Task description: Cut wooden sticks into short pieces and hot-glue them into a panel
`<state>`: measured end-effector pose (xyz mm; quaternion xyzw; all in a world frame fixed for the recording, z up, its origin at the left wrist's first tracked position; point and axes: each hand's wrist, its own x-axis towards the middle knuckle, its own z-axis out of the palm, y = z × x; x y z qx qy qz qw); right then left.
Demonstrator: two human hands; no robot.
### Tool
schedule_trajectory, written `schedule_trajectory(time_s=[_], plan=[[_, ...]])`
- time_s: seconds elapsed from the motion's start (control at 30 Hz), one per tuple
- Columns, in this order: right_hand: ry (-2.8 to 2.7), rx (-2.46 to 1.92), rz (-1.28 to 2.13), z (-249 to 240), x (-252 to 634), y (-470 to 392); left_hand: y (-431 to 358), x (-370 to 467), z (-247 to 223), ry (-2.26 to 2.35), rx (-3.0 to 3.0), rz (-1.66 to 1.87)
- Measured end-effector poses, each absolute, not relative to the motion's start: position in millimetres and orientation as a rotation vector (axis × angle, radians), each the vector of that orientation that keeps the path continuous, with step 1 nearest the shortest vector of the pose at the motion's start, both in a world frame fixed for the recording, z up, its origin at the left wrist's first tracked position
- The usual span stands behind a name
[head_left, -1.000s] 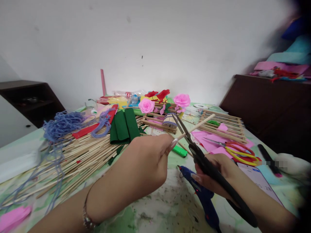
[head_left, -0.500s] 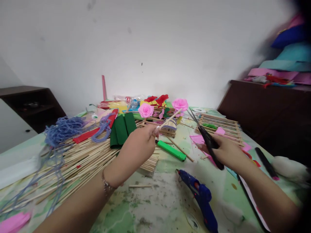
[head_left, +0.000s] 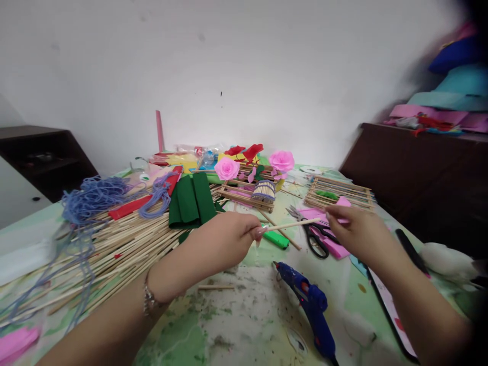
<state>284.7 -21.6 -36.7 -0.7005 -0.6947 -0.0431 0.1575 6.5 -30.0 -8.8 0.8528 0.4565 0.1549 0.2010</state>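
My left hand (head_left: 224, 241) pinches one end of a short pale stick (head_left: 292, 224), which points right across the middle of the view. Just past the stick's free end is my right hand (head_left: 354, 229), its thumb and fingers slightly apart with nothing between them. Black-handled scissors (head_left: 314, 239) lie on pink paper (head_left: 337, 249) beside that hand. Below the stick rests a blue glue gun (head_left: 308, 305), its nozzle toward the upper left. Partly behind my left hand's fingers is a green marker (head_left: 277, 239).
Many thin sticks (head_left: 133, 249), blue yarn (head_left: 93, 201) and dark green paper (head_left: 192, 201) cover the left side. Pink paper flowers (head_left: 281, 160) and a stick frame (head_left: 247, 195) stand behind. Another stick frame (head_left: 343, 193) lies at right.
The scissors have left my right hand and now lie on the table. My left hand has lowered the stick and turned it closer to level, toward my right hand.
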Motion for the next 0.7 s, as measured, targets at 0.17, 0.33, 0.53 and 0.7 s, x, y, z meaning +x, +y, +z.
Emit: schedule_trajectory(time_s=[0.17, 0.33, 0.53, 0.7], plan=[[-2.467, -1.110, -0.211, -20, 252, -66, -32, 6, -13, 1.113, 2.460, 0.350], [-2.568, -1.276, -0.093, -24, 229, -77, -36, 8, -12, 0.994, 2.535, 0.307], [-2.451, -1.289, -0.151, -25, 228, -85, -46, 18, -10, 0.949, 2.838, 0.369], [-2.507, -1.147, -0.085, -19, 231, -90, -45, 18, -15, 0.762, 3.085, 0.420]])
